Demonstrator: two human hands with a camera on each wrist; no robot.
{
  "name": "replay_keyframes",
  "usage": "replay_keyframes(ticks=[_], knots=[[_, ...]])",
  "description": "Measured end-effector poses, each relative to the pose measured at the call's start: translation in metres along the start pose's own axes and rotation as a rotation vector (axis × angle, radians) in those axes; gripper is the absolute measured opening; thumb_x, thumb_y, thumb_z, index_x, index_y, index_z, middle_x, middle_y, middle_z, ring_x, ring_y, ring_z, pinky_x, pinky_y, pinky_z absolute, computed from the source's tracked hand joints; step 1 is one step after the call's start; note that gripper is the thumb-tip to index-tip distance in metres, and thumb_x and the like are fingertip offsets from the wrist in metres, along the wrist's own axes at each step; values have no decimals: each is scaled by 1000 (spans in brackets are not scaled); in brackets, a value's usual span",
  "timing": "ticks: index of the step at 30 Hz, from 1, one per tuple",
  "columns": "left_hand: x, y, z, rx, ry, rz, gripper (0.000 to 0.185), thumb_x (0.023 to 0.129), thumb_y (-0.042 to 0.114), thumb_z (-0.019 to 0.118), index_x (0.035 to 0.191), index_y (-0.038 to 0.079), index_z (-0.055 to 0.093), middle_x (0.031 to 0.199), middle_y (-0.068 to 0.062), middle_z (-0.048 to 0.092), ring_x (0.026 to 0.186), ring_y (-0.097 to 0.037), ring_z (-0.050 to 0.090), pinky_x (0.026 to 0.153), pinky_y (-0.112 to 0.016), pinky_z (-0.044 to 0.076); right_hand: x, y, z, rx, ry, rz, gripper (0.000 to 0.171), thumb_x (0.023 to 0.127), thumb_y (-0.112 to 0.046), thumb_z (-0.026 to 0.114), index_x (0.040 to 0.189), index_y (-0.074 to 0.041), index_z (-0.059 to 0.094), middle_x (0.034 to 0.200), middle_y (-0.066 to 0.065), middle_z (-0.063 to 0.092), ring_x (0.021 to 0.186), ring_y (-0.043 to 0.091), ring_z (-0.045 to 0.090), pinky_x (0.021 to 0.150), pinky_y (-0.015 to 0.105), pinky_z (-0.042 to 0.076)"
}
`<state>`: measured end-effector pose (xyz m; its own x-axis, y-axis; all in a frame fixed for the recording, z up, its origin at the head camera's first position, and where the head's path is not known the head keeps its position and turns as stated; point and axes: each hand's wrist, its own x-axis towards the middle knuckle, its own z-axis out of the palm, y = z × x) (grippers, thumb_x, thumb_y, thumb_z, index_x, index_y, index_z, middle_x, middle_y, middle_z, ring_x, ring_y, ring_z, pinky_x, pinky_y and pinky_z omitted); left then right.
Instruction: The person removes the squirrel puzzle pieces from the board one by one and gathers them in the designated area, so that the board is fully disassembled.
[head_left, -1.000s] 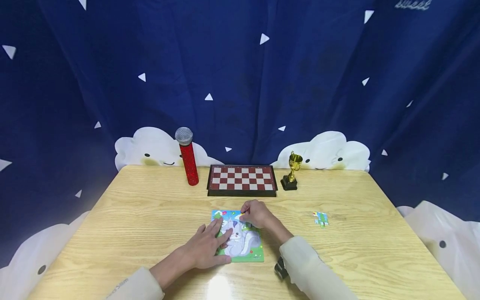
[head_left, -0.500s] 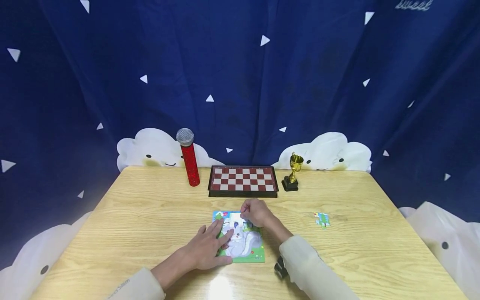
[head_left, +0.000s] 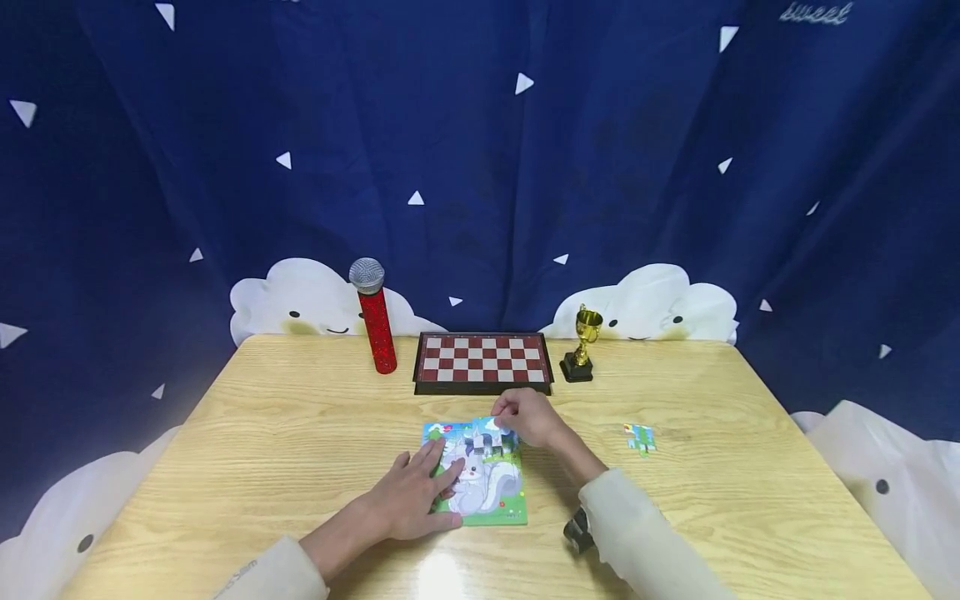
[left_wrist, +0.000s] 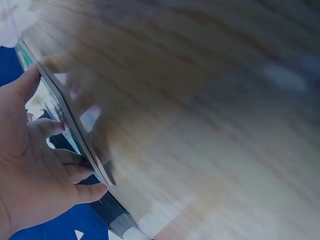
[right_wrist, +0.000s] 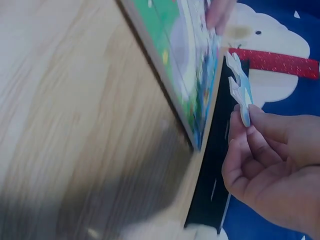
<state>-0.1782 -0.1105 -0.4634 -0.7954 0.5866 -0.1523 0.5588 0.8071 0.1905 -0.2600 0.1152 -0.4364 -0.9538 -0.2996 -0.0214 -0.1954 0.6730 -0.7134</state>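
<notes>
A squirrel jigsaw puzzle in a thin tray lies on the table. My left hand rests on its left side, fingers spread; the left wrist view shows the fingertips along the tray edge. At the puzzle's upper right corner, my right hand pinches a white-and-blue puzzle section between thumb and forefinger. In the right wrist view it stands nearly edge-on, with knobs along one side, apart from the tray. How many pieces are joined in it I cannot tell.
Several joined puzzle pieces lie to the right on the wooden table. Behind the puzzle are a red microphone, a checkered board and a gold trophy cup. A dark blue curtain hangs behind.
My right hand has shifted slightly right, with the pinched section. A white gap seen in the puzzle half a second ago now lies behind that section. My left hand has stayed in place.
</notes>
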Motion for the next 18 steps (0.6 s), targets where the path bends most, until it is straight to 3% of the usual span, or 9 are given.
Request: replay_keyframes(ticks=[18], knots=[[-2, 1, -3, -14, 0, 9, 77, 88, 63, 49, 148, 17, 34, 155, -23, 21, 144, -37, 23, 109, -60, 29, -33, 68, -76, -29, 29, 44, 4, 87, -3, 63, 88, 0, 65, 79, 7, 62, 72, 14, 55, 61, 21, 44]])
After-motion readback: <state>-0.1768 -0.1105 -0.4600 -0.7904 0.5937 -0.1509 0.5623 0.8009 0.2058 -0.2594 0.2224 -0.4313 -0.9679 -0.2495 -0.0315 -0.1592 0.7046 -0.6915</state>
